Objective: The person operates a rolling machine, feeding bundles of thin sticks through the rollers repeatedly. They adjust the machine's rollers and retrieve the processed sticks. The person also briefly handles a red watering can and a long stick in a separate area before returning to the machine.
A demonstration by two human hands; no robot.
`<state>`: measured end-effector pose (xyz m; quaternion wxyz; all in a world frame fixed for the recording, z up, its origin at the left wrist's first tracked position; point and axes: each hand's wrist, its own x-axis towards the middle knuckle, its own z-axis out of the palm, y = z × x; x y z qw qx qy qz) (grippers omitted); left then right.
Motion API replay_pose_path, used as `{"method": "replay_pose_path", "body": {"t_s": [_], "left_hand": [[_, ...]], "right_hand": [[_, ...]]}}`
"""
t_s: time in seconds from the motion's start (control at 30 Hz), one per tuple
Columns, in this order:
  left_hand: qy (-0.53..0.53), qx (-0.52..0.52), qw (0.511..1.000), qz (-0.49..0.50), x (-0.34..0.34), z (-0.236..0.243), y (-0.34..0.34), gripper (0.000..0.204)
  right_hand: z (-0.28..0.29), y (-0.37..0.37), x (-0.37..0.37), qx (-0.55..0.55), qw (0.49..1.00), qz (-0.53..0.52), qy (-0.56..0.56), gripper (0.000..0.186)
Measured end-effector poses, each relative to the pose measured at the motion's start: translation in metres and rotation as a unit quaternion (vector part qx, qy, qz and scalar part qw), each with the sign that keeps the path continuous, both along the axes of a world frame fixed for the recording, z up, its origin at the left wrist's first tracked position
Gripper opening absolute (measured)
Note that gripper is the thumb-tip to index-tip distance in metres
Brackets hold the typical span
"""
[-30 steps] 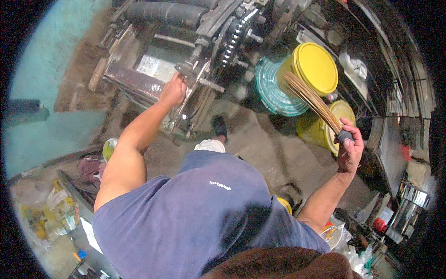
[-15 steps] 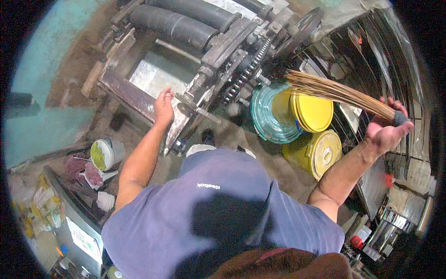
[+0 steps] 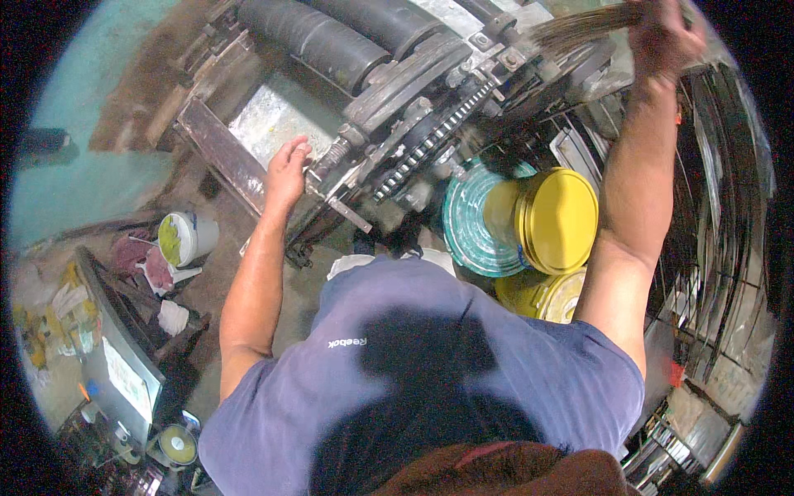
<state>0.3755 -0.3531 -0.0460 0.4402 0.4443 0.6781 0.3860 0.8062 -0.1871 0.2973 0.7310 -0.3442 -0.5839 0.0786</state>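
Note:
My right hand (image 3: 668, 41) is raised at the far right, closed round the bound end of a stick broom (image 3: 583, 28). The broom's thin brown sticks point left, over the right end of a roller machine (image 3: 219, 153), and are smeared by motion. My left hand (image 3: 285, 172) hovers by the machine's near corner, next to a threaded screw (image 3: 336, 154). Its fingers are stretched out and slightly apart, with nothing in them. Dark rollers (image 3: 318, 45) lie across the machine, and a toothed gear (image 3: 430, 140) runs along its right side.
A yellow bucket (image 3: 564, 219) stands to the right beside a teal round tub (image 3: 471, 236). Another yellow bucket (image 3: 529, 299) is nearer me. A white bucket (image 3: 200, 236) with yellow-green stuff sits at left among rags. Metal racks (image 3: 719, 223) line the right side.
My right hand has swung the stick broom up and away from me, from beside the yellow buckets to the machine's far right. My left hand stays near the screw.

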Motion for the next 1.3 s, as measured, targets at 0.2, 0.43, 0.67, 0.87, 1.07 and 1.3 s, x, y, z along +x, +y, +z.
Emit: {"method": "replay_pose_path", "body": {"t_s": [0.2, 0.43, 0.67, 0.87, 1.07, 1.3], "left_hand": [[0.126, 0.005, 0.991, 0.045, 0.029, 0.03, -0.009, 0.043], [0.118, -0.031, 0.985, 0.119, 0.034, 0.025, -0.006, 0.043], [0.149, -0.026, 0.982, 0.116, 0.03, 0.019, -0.006, 0.041], [0.115, -0.026, 0.985, 0.127, 0.04, 0.032, -0.005, 0.042], [0.107, -0.012, 0.986, 0.131, 0.035, 0.021, -0.006, 0.039], [0.132, -0.009, 0.984, 0.12, 0.038, 0.026, -0.005, 0.038]], "right_hand": [[-0.062, 0.053, 0.038, -0.093, 0.994, 0.06, -0.013, 0.007], [-0.047, 0.056, 0.057, -0.007, 0.993, 0.02, -0.114, 0.005], [-0.088, 0.106, 0.066, -0.014, 0.973, -0.002, -0.229, 0.002], [-0.132, 0.095, 0.044, -0.217, 0.965, 0.104, -0.102, 0.006], [-0.151, 0.142, 0.102, -0.239, 0.963, 0.091, -0.087, 0.023], [-0.187, 0.117, 0.112, -0.098, 0.952, -0.082, -0.278, 0.016]]}}
